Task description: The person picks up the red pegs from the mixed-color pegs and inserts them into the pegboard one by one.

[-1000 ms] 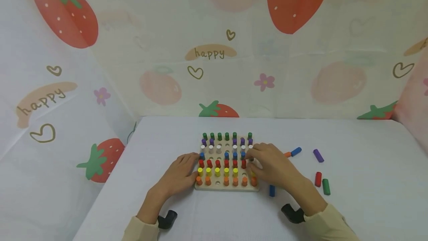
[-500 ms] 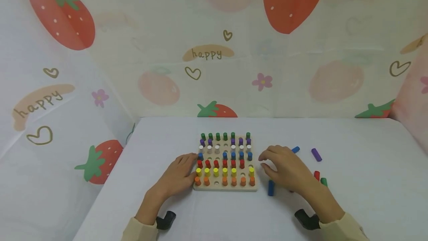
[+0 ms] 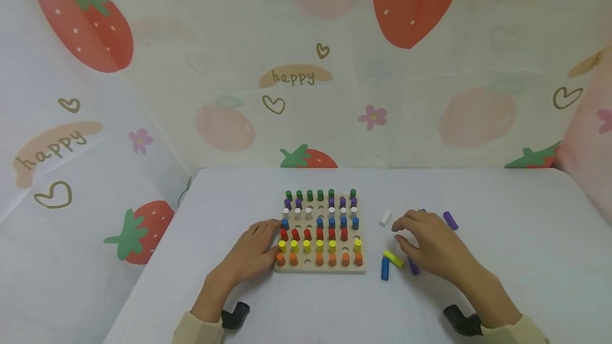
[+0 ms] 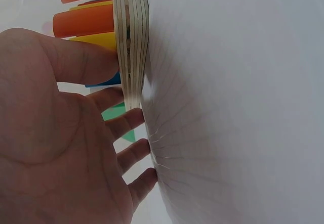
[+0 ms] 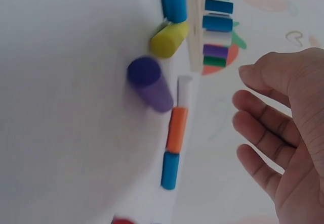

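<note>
A wooden pegboard [image 3: 325,269] carries rows of upright pegs in green, purple, white, blue, red, yellow and orange. Several of its holes are bare. My left hand [image 3: 252,247] rests at the board's left side; in the left wrist view the thumb [image 4: 83,62] touches the board's edge and the fingertips reach the tabletop. To the right of the board, my right hand [image 3: 434,244] hovers above loose pegs with nothing in its fingers. Nearest it are a white peg [image 3: 385,217], a yellow peg [image 3: 393,259] and a purple peg [image 3: 414,266].
A blue peg [image 3: 384,268] lies by the yellow one, and another purple peg [image 3: 450,220] lies farther right. In the right wrist view an orange peg [image 5: 177,129] and a blue peg [image 5: 170,170] lie end to end. A strawberry-patterned cloth [image 3: 306,121] hangs behind the table.
My right hand has left the board's right side and moved right, over the loose pegs. A blue peg now shows at the right end of the blue row. The left hand stays put.
</note>
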A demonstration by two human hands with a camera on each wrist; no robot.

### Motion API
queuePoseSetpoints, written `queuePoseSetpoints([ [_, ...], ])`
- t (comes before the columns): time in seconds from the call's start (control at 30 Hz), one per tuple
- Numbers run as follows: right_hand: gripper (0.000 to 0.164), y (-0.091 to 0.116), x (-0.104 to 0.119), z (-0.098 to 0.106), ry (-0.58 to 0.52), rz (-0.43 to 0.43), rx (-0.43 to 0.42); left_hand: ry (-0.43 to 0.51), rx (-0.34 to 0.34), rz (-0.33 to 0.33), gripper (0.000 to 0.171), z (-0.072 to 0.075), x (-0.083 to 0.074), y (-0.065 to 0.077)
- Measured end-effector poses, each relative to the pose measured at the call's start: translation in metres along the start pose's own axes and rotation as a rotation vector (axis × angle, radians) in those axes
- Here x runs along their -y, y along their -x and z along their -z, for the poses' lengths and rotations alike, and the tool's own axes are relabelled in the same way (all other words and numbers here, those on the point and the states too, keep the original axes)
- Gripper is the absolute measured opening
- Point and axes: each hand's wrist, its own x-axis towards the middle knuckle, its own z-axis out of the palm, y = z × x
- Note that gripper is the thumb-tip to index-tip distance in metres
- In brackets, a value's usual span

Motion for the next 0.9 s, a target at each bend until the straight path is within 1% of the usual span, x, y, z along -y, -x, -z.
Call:
queuePoseSetpoints([
  [0.2, 0.017, 0.013, -0.012, 0.008, 0.025, -0.017, 0.003, 0.003, 0.003, -0.005, 0.062, 0.001, -0.001, -0.001],
  [0.43, 0.020, 0.024, -0.027, 0.015, 0.062, 0.000, -0.004, -0.003, 0.000, 0.001, 0.062, 0.000, 0.000, -0.001],
  [0.6, 0.021, 0.031, -0.038, 0.020, 0.078, -0.046, 0.050, -0.002, 0.002, 0.010, 0.062, 0.002, -0.001, -0.001],
  [0.73, 0.020, 0.039, -0.047, 0.023, 0.072, -0.098, 0.094, 0.005, 0.004, -0.006, 0.062, 0.001, -0.001, -0.003],
  [0.8, 0.019, 0.043, -0.051, 0.023, 0.071, -0.108, 0.105, 0.004, 0.004, -0.009, 0.062, 0.001, 0.000, -0.003],
  [0.9, 0.018, 0.047, -0.057, 0.021, 0.077, -0.100, 0.115, 0.005, -0.001, -0.001, 0.062, 0.000, -0.001, -0.003],
])
